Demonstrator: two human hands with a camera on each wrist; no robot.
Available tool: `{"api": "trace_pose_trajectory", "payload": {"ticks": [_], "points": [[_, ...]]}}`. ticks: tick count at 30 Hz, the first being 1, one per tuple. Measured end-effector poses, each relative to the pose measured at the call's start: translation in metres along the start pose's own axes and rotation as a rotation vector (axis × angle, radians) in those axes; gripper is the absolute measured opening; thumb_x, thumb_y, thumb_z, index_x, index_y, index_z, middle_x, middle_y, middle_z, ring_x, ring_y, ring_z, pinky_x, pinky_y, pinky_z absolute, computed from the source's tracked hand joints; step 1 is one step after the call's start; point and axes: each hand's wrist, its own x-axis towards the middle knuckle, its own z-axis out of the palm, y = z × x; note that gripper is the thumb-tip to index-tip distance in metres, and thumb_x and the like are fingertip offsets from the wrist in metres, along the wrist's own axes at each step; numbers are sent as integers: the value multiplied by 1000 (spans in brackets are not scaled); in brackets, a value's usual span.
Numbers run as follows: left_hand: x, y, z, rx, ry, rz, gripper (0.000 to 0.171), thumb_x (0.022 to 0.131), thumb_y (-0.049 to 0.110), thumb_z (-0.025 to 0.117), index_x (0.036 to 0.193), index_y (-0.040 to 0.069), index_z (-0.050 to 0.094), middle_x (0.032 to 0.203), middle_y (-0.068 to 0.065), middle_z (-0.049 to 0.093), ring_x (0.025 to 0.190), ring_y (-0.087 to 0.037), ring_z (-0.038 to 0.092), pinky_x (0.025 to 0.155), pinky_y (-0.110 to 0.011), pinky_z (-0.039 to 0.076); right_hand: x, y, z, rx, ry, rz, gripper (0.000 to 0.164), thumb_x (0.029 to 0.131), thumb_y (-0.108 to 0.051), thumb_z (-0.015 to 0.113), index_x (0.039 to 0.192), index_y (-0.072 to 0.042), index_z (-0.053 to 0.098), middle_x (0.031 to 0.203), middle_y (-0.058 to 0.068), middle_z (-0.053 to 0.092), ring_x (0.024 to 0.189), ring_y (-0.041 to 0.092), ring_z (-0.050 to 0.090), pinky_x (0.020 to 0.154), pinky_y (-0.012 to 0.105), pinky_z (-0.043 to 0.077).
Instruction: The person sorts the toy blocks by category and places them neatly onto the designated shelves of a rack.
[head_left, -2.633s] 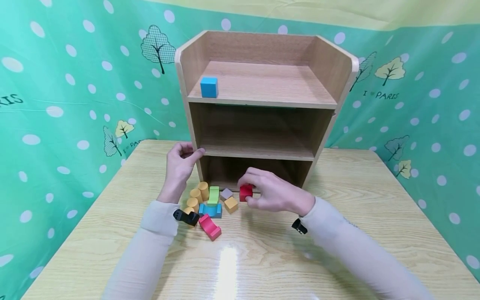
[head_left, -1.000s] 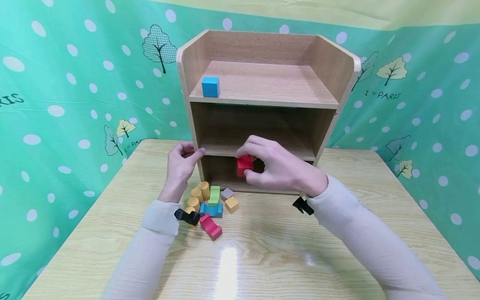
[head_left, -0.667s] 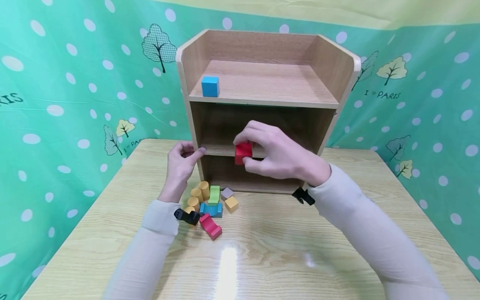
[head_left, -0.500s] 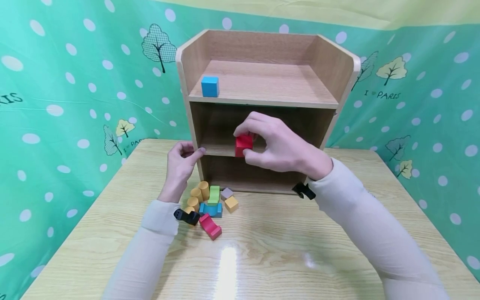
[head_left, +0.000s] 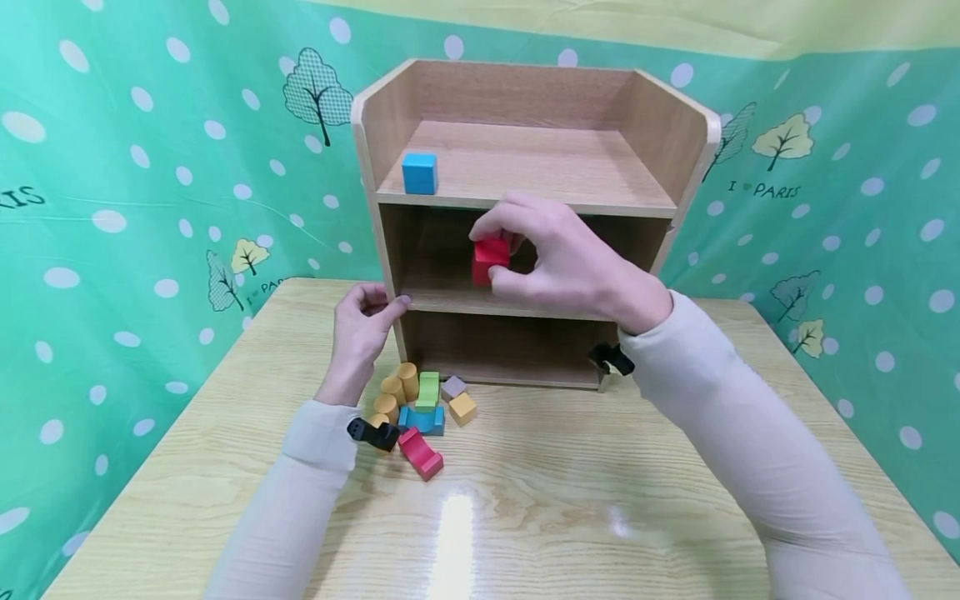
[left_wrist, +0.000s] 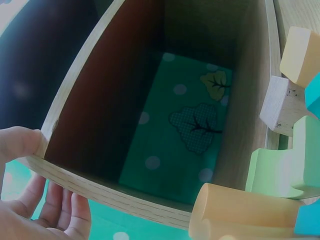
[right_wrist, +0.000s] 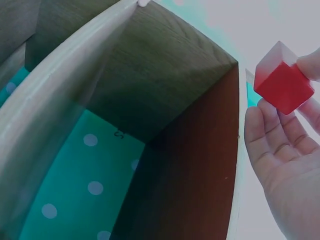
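Note:
My right hand pinches a red cube between thumb and fingers, held up in front of the middle compartment of a wooden shelf. The right wrist view shows the same red cube with a corner pointing down, near the shelf's edge. My left hand grips the shelf's left side panel at the height of the middle board. In the left wrist view its thumb lies on the front edge and the fingers are on the outer side. A blue cube sits on the top board, front left.
By the shelf's lower left corner lie several yellow cylinders, a green block, a blue arched block, a pinkish-red block, a grey block and a yellow cube. A polka-dot cloth hangs around the table.
My right hand has lifted the red cube from the table by the shelf's base, past the lower compartment, to the middle one. The left hand has stayed on the side panel.

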Motion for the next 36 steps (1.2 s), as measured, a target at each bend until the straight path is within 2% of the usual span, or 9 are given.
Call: {"api": "trace_pose_trajectory", "payload": {"ticks": [5, 19, 30, 36], "points": [[0, 0, 0, 1, -2, -9, 38, 83, 25, 75, 111, 7, 57, 103, -6, 56, 95, -21, 53, 82, -28, 47, 4, 0, -4, -11, 13, 34, 29, 81, -13, 66, 109, -10, 63, 97, -3, 58, 87, 10, 50, 75, 32, 45], [0, -1, -1, 11, 0, -2, 37, 84, 25, 75, 111, 6, 57, 104, -6, 56, 95, -21, 52, 82, -28, 47, 26, 4, -18, 8, 67, 23, 26, 79, -8, 65, 105, -3, 64, 96, 0, 57, 86, 10, 51, 81, 28, 48], [0, -1, 0, 24, -8, -13, 39, 84, 27, 74, 113, 7, 57, 107, -6, 56, 97, -21, 53, 87, -31, 46, 40, 14, -26, -51, 77, 145, 32, 81, -15, 67, 112, -6, 65, 101, -2, 58, 87, 7, 53, 84, 24, 47], [0, -1, -1, 26, -8, -6, 38, 85, 26, 73, 113, 7, 57, 107, -6, 56, 97, -21, 53, 86, -31, 46, 52, 16, -28, -71, 57, 177, 34, 81, -18, 68, 113, -7, 65, 103, -1, 58, 87, 8, 53, 84, 23, 46]]}}
